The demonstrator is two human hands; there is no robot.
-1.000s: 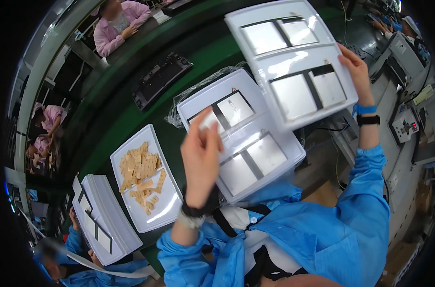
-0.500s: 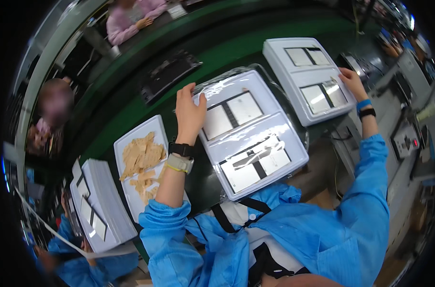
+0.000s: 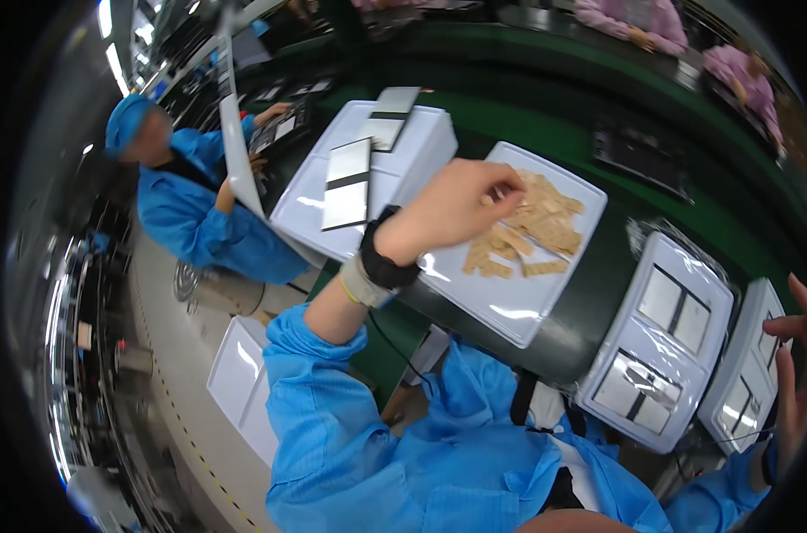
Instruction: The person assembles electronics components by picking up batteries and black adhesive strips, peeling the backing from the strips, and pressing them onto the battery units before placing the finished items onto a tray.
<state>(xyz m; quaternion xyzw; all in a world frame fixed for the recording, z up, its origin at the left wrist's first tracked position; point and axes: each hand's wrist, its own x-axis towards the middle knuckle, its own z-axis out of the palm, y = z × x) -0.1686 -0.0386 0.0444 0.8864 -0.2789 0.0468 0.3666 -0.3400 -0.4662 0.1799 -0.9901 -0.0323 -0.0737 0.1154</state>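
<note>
My left hand (image 3: 457,206) is over a white tray (image 3: 532,329) that holds torn tan paper-like pieces (image 3: 545,222). Its fingers are curled in toward the thumb; what they hold, if anything, I cannot make out. At the right rim, my right hand (image 3: 801,346) is open, fingers spread, beside a white tray (image 3: 721,373) with flat silver-and-black packs (image 3: 739,404). Between the two hands lies another white tray (image 3: 612,355), edged with clear plastic film, with similar flat packs (image 3: 674,308) in its two compartments.
A stack of white trays (image 3: 430,147) stands left, two silver-and-black packs (image 3: 346,184) loose on top. Beyond it a co-worker in blue (image 3: 190,213) handles a dark device. A dark flat device (image 3: 643,160) lies on the green belt (image 3: 510,71). Another white tray (image 3: 243,382) is low at left.
The view has turned left. My left hand has left the film-edged tray and now hovers over the tan pieces. My right hand has come off the right-hand tray, fingers spread.
</note>
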